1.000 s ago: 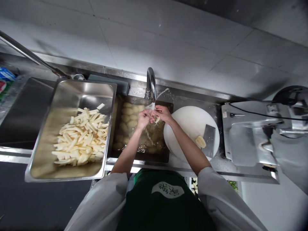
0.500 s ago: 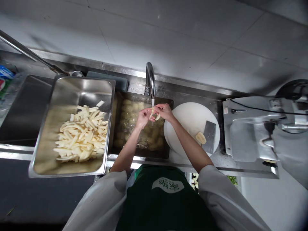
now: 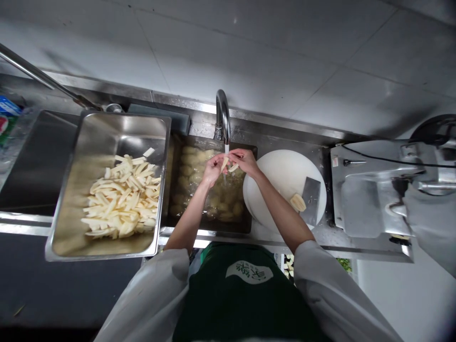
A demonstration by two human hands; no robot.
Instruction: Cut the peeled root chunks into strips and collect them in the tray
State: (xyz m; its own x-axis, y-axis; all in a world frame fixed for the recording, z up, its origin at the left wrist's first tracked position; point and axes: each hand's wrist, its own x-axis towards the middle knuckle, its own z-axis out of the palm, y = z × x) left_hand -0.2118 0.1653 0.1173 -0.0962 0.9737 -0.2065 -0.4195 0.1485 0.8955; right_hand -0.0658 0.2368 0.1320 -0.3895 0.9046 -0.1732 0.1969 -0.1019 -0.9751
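Both of my hands meet under the running tap (image 3: pixel 223 116), above a sink basin (image 3: pixel 249 190) full of water and peeled potatoes (image 3: pixel 188 172). My left hand (image 3: pixel 213 169) pinches a pale potato strip (image 3: pixel 224 164) in the stream. My right hand (image 3: pixel 245 162) grips another potato strip (image 3: pixel 233 167) close beside it. The two hands almost touch.
A steel tray (image 3: pixel 89 147) with a heap of cut potato strips (image 3: pixel 121 197) rests over the left sink. To the right lies a round white cutting board (image 3: pixel 281 178) with a cleaver (image 3: pixel 310 199) and a potato piece (image 3: pixel 297 203). A metal slicing machine (image 3: pixel 374 199) stands further right.
My hands have stayed under the tap and keep turning the potato strips in the water. The view has shifted slightly; nothing else has moved.
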